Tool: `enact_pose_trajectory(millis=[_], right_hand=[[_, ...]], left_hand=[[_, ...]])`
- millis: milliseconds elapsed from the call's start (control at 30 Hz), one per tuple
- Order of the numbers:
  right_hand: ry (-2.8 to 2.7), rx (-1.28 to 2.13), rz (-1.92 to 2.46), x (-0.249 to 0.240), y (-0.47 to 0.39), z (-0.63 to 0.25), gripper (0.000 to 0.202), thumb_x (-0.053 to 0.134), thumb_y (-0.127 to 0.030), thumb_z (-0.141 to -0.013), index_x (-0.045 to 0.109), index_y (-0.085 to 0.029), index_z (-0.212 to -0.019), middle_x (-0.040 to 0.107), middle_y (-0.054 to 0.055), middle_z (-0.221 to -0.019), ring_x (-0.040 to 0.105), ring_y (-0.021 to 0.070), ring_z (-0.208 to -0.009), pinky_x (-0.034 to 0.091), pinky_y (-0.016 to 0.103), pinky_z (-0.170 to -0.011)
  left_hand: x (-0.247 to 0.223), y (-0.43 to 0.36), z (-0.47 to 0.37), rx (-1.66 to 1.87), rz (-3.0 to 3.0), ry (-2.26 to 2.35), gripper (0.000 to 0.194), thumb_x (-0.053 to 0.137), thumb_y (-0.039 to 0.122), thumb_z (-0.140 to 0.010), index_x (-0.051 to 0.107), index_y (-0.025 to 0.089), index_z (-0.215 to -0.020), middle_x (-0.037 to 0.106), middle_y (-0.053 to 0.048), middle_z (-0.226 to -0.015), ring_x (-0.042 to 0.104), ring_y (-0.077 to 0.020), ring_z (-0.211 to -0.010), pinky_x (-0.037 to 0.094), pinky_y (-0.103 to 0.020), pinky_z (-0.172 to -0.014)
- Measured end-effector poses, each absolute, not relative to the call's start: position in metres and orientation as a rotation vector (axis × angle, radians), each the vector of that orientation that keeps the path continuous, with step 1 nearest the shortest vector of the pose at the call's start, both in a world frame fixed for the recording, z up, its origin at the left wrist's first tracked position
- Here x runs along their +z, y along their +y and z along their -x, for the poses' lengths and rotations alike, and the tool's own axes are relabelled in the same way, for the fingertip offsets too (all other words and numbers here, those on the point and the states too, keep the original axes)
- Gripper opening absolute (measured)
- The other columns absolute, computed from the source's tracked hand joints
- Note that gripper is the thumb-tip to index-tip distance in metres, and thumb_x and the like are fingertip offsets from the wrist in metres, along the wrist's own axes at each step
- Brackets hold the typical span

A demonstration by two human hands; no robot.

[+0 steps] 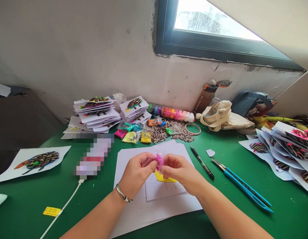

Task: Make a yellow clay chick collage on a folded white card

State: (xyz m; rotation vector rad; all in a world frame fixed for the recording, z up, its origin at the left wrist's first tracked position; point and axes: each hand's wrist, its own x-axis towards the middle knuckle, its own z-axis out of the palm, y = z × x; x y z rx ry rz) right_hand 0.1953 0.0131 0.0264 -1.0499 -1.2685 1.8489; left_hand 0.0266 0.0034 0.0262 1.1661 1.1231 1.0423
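Both hands meet over the white paper stack (134, 212), holding a small clear bag of pink clay (159, 161). My left hand (139, 169), with a metal bracelet at the wrist, pinches the bag's left side. My right hand (180, 171) grips its right side with thumb and fingers. Below them lies a smaller white sheet (154, 192) with thin drawn lines and a yellow clay shape (166, 178), partly hidden by the hands.
Bagged clay (131, 137), sunflower seeds (158, 133) and a tape ring (193, 128) lie behind. A pen (202, 162) and blue cutter (246, 187) are at right. Seed-picture stacks (101, 116) stand back left, others (293, 149) far right. A white cable (69, 199) crosses the left.
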Motion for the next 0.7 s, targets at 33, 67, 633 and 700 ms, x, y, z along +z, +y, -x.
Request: enact_pose_trajectory(millis=[33,67,633,700], right_hand=[[-1.268,1.859,1.031,0.027,0.012,-0.194,0.020,0.071,-0.034,-0.072,0.063,-0.017,-0.079,0.057,-0.001,-0.072,0.049,0.0100,-0.064,0.040,0.024,-0.060],[-1.269,1.858,1.020,0.027,0.012,-0.193,0.019,0.071,-0.033,-0.073,0.063,-0.017,-0.079,0.056,-0.002,-0.071,0.049,0.0099,-0.064,0.040,0.023,-0.060],[-1.304,1.873,1.025,0.025,0.010,-0.191,0.015,0.067,-0.032,-0.075,0.065,-0.018,-0.080,0.063,0.002,-0.076,0.053,0.0120,-0.067,0.043,0.027,-0.065],[-1.279,1.866,1.064,0.022,0.010,-0.190,0.018,0.065,-0.036,-0.077,0.063,-0.018,-0.077,0.061,0.001,-0.069,0.052,0.0115,-0.063,0.043,0.028,-0.065]], left_hand=[[0.025,0.003,-0.026,1.041,-1.202,1.130,0.018,0.068,0.033,-0.073,0.063,0.016,-0.076,0.060,0.000,-0.069,0.053,-0.0130,-0.064,0.045,-0.024,-0.060],[0.025,0.003,-0.027,1.039,-1.237,1.142,0.017,0.067,0.033,-0.074,0.063,0.016,-0.076,0.059,0.000,-0.069,0.053,-0.0129,-0.065,0.045,-0.024,-0.060],[0.026,0.002,-0.027,0.960,-1.242,1.091,0.026,0.062,0.041,-0.079,0.060,0.016,-0.077,0.055,0.001,-0.065,0.048,-0.0118,-0.059,0.041,-0.023,-0.054],[0.026,0.001,-0.028,0.969,-1.255,1.101,0.026,0.061,0.042,-0.080,0.059,0.016,-0.076,0.054,0.001,-0.065,0.047,-0.0117,-0.059,0.041,-0.023,-0.055]])
